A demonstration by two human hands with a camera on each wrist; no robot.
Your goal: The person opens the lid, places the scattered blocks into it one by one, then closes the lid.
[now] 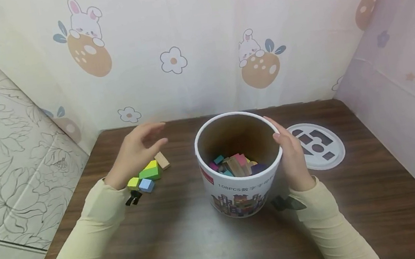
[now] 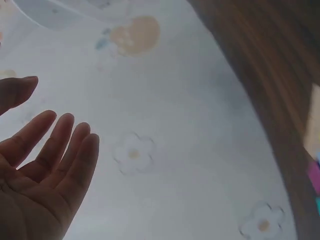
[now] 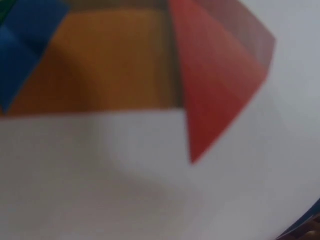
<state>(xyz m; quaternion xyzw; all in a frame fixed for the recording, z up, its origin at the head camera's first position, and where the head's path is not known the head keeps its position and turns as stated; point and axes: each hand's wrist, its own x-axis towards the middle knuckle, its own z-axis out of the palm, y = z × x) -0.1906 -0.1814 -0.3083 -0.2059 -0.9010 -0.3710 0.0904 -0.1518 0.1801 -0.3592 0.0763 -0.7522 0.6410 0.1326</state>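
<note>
In the head view a white bucket (image 1: pixel 238 192) stands on the brown table with its open top facing me. Colourful toy blocks (image 1: pixel 237 164) lie at its bottom. My right hand (image 1: pixel 293 160) grips the bucket by its right side at the rim. Printed shapes on the bucket's wall (image 3: pixel 125 165) fill the right wrist view. On the left, my left hand (image 1: pixel 136 153) hangs in the air with thumb and fingers spread apart, holding nothing. Below it is a small group of blocks: green and yellow (image 1: pixel 150 173), light blue (image 1: pixel 146 185) and plain wood (image 1: pixel 162 161).
A white lid (image 1: pixel 320 146) with shaped cut-outs lies flat on the table to the right of the bucket. A printed curtain (image 1: pixel 202 87) hangs along the table's back edge, with more cloth at both sides.
</note>
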